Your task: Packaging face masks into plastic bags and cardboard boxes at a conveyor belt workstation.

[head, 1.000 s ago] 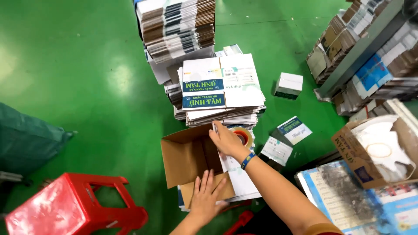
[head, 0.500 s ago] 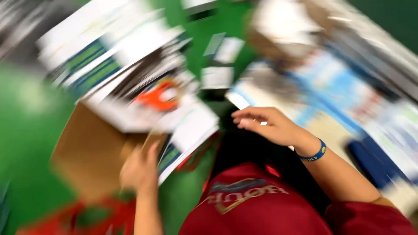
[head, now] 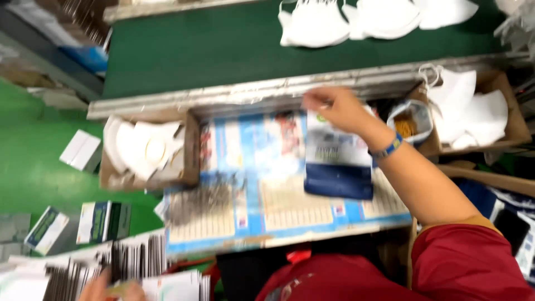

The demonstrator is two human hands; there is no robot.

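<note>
My right hand (head: 334, 108) reaches forward over the work board and pinches the top edge of a blue and white printed pouch (head: 339, 167), which hangs down over the board. A blue band sits on that wrist. My left hand (head: 100, 287) shows only partly at the bottom left edge, blurred, lying on a stack of flat printed cartons (head: 145, 267). Its fingers are too blurred to read.
A blue and white printed board (head: 267, 212) lies in front of me. Cardboard boxes of white masks stand to the left (head: 145, 147) and right (head: 473, 106). More masks (head: 379, 19) lie on the green belt (head: 195, 50) behind a metal rail. Small cartons (head: 103, 220) lie on the green floor.
The view has swung from the floor and the brown box to the work board. My right hand has left the tape roll and now grips the pouch.
</note>
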